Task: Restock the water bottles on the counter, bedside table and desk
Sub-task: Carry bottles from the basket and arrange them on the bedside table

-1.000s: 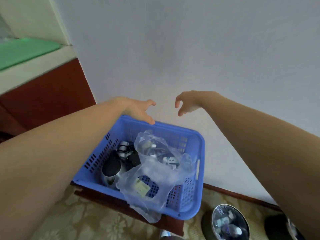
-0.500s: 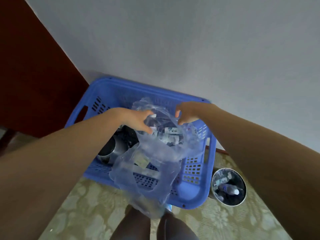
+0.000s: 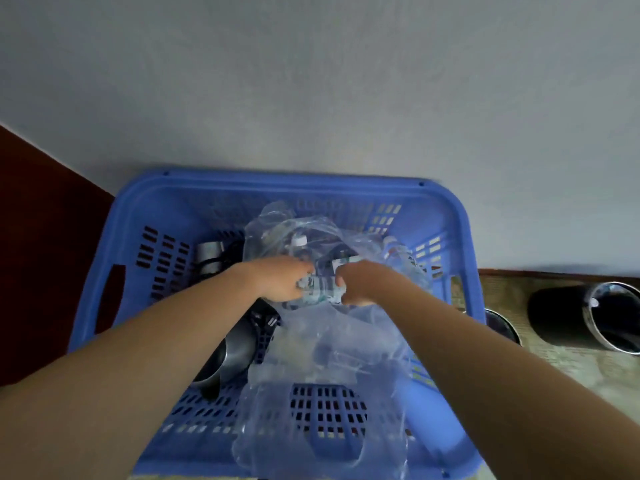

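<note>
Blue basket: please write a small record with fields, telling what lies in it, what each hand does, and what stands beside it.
container: blue basket, slotted walls
contents: clear plastic bag holding bottles; metal pot on the left side
left hand: grips one end of a labelled water bottle in the bag
right hand: grips the other end of the same bottle
beside: black bin on the floor, to the right

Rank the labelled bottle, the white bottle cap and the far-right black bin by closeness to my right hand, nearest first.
1. labelled bottle: in the grip of the right hand, inside the blue basket.
2. white bottle cap: behind and left, under clear plastic.
3. far-right black bin: outside the basket, to the right.
</note>
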`<state>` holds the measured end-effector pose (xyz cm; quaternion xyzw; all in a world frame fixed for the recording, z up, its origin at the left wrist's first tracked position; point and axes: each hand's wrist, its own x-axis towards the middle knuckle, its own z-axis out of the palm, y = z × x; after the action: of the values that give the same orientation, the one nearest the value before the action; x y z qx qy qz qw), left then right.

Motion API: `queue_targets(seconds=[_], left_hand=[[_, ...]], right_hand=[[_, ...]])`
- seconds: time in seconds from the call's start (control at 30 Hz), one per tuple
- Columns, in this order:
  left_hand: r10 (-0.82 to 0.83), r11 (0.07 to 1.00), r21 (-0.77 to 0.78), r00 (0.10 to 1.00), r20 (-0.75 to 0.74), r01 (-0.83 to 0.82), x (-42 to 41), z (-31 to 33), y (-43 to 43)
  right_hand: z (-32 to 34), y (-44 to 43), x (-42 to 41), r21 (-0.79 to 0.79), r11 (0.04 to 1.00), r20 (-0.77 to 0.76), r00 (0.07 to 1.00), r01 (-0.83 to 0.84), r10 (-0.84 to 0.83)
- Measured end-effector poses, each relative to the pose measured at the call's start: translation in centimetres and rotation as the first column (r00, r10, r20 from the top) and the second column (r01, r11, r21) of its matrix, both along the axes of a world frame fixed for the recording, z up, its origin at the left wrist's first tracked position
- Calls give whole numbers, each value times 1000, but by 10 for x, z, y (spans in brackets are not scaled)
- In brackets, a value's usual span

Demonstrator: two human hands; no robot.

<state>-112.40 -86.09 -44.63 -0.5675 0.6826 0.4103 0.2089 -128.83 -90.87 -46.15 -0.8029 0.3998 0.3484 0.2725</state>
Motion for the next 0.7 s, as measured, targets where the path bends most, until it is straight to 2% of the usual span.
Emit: queue_targets(seconds=[0.2,0.27,0.4,0.6,0.7], left_hand=[[-250,959,-105,960,126,263,18,-38,-28],[-333,920,-158,929,163,358,21,-49,-37],[-479,795,-230,813,331,561,17,-68,-39],[-472,777,-213,772,426,592,10,-76,-44],[-410,814,-218,798,441,539,8,-76,-49]], right_hand=[[-46,14,35,69,996,-8,999,48,-48],[-53,13,44,41,997,16,997,69,-70],[-62,18,55,25,999,31,999,-31,31],[-72,24,61,-76,995,38,997,-72,75],[-73,23,60,-95,995,77,997,-18,25]])
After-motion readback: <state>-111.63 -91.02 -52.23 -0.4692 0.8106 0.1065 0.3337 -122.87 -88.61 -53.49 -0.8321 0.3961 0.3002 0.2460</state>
